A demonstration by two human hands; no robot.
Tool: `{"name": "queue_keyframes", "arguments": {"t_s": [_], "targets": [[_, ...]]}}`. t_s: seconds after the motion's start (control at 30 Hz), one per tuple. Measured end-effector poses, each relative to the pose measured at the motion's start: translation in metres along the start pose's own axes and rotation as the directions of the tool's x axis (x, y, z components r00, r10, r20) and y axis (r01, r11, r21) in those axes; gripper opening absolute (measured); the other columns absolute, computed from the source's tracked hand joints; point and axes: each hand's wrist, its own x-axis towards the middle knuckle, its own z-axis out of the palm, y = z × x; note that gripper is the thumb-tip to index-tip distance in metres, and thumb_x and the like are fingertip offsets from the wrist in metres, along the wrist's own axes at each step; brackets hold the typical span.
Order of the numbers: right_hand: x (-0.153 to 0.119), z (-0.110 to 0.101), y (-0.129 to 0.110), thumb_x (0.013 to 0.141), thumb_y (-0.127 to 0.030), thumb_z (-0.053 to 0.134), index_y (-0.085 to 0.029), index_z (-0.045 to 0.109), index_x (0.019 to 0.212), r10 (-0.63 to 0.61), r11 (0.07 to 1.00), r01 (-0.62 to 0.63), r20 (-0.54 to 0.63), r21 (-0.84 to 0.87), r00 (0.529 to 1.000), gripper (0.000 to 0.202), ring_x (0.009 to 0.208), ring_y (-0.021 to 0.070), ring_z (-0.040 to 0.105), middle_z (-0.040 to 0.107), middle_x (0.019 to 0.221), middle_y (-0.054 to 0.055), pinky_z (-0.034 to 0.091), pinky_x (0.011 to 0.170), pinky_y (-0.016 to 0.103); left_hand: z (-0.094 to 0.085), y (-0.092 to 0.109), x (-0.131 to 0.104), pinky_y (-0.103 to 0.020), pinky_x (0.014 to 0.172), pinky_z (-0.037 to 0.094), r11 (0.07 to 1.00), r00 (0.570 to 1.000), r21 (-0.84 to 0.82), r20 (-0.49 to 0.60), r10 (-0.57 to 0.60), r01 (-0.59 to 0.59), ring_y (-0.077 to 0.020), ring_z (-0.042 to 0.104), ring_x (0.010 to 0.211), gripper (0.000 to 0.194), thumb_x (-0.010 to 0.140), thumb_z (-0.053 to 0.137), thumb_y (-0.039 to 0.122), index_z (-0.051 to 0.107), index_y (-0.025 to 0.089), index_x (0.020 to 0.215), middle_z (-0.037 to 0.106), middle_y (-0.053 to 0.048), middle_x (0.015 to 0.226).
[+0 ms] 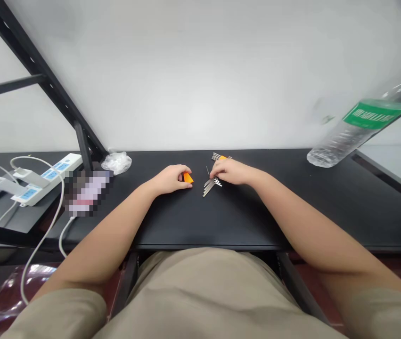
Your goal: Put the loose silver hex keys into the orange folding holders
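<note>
My left hand [172, 179] is closed round a small orange piece [188, 177], a holder by its look, most of it hidden by the fingers. To its right, my right hand [230, 171] is low over the table with its fingertips pinched. A thin hex key [208, 171] sticks out at these fingertips; its other end is hidden. Just below that hand, several L-shaped silver hex keys [210, 185] lie fanned out on the black table [200, 221]. Behind the hand, more metal rods [216, 156] lie beside a second orange piece [223, 157], partly covered.
At the right stands a clear plastic bottle [355, 125] with a green label. Crumpled clear plastic [117, 162] sits at the back left. Further left are a blurred-out phone-like object [90, 192] with a cable, a white power strip [53, 178] and a black metal frame [53, 94].
</note>
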Motion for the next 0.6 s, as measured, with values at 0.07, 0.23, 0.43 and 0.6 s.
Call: {"name": "queue_keyframes", "arguments": {"t_s": [0.07,0.23,0.43,0.6], "targets": [[-0.001,-0.001,-0.002,0.085,-0.017,0.054,-0.027,0.080,0.098,-0.002,1.000,0.002,0.011,-0.017,1.000,0.030,0.101,0.0219,0.065,0.074,0.108,0.002,0.048,0.094,0.036,0.000,0.000,0.000,-0.029,0.071,0.048,1.000,1.000,-0.001,0.000,0.002,-0.002,-0.0176,0.061,0.077,0.053,0.076,0.079,0.050,0.069,0.023,0.120,0.067,-0.002,0.088],[-0.003,-0.002,-0.007,0.088,-0.019,0.056,-0.026,0.077,0.102,0.044,0.999,-0.043,0.035,-0.015,0.998,0.026,0.096,0.0209,0.066,0.075,0.109,0.002,0.048,0.088,0.033,0.000,-0.001,-0.001,-0.029,0.071,0.048,1.000,1.000,-0.012,-0.005,-0.001,0.000,-0.0179,0.061,0.078,0.053,0.076,0.079,0.050,0.069,0.023,0.120,0.067,-0.002,0.089],[0.008,0.006,-0.014,0.092,-0.035,0.061,-0.023,0.074,0.096,0.174,0.979,-0.185,-0.127,-0.080,0.976,0.018,0.086,0.0199,0.065,0.074,0.095,0.003,0.046,0.077,0.032,0.000,0.002,0.000,-0.030,0.072,0.048,1.000,1.000,0.002,-0.003,0.000,0.000,-0.0189,0.061,0.079,0.054,0.076,0.079,0.050,0.069,0.022,0.121,0.067,-0.003,0.090],[0.022,0.014,-0.026,0.084,-0.027,0.068,-0.019,0.070,0.082,0.248,0.941,-0.272,-0.141,-0.201,0.959,0.008,0.078,0.0205,0.062,0.070,0.093,0.009,0.042,0.066,0.032,0.000,0.002,0.000,-0.030,0.071,0.048,1.000,1.000,0.010,-0.004,0.001,-0.001,-0.0185,0.060,0.077,0.054,0.076,0.079,0.049,0.069,0.022,0.121,0.067,-0.003,0.089]]}}
